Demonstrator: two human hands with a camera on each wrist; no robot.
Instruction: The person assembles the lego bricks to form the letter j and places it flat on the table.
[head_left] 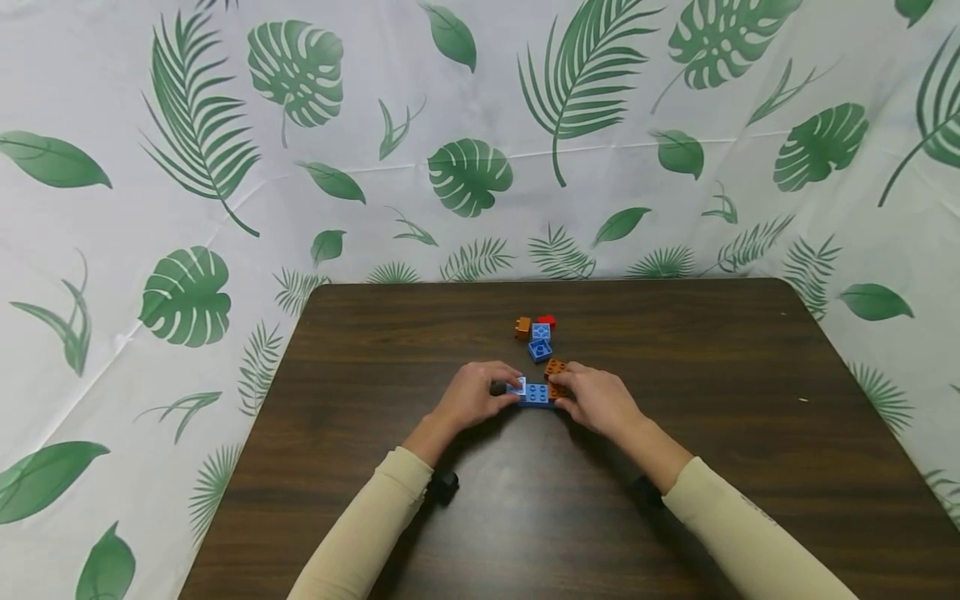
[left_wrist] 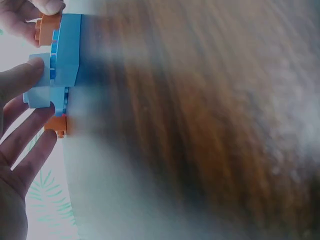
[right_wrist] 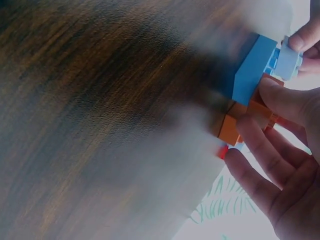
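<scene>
A long blue toy brick (head_left: 536, 394) lies on the table between both hands. The left hand (head_left: 477, 397) pinches a pale blue brick (left_wrist: 39, 92) at the long brick's left end, on its studded side. At the right end, the right hand (head_left: 600, 402) pinches an orange brick (right_wrist: 260, 106) between thumb and fingers. That orange brick sits against the studs of the long brick. Just behind it, by the right fingertips, is a second orange brick (head_left: 555, 367). Studs in the middle of the long brick (left_wrist: 69, 50) show uncovered. Fingers partly hide both pinched bricks.
Behind the hands stand a blue brick (head_left: 540, 350), a lighter blue brick (head_left: 541, 332), another orange brick (head_left: 522, 327) and a red brick (head_left: 547, 320). The dark wooden table (head_left: 390, 333) ends at a leaf-patterned cloth (head_left: 468, 233).
</scene>
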